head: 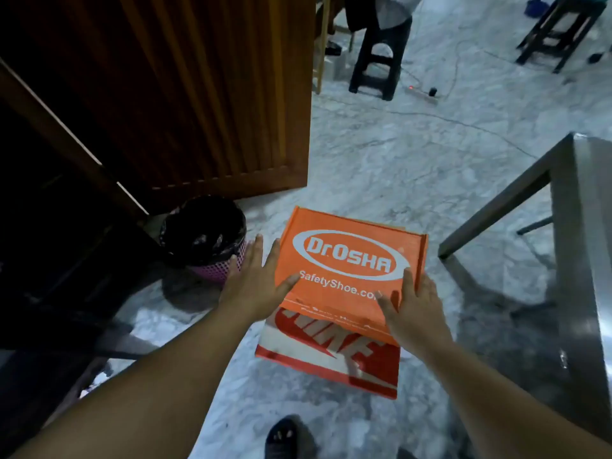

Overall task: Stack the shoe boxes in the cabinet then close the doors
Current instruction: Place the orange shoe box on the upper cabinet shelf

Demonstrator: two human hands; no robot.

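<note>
cabinet (pixel 49 226): I see it to my left, dark inside, its wooden door (pixel 205 94) swung wide open toward the room. I cannot make out any shelf or box within.

floor (pixel 381 154): pale marble; both boxes sit on it just ahead of my foot (pixel 281 438), between the cabinet and a metal table (pixel 583 260) on my right.

lower box (pixel 331 356): red and white, lying flat on the floor, its near end sticking out toward me from under the orange one.

orange box (pixel 351 260): it rests on top of the lower box, skewed against it. Its long axis runs away from me, tipped a little to the right, so its two long sides face my two hands.

bin (pixel 212 240): a pink basket with a black liner, just left of the boxes and near the cabinet's foot. I judge it stands in the path of a leftward carry.

left hand (pixel 255 279): fingers straight, released, flat along the orange box's left side, thumb lying on the lid. It is the hand nearer the cabinet.

right hand (pixel 414 303): fingers spread and straight, resting over the near right corner of the lid, not clenched.

key relation: the box lies straight ahead between my palms and the cabinet opens to the left, so I judge the coming move to be a squeeze from both sides, then a lift and a swing leftward.
</note>
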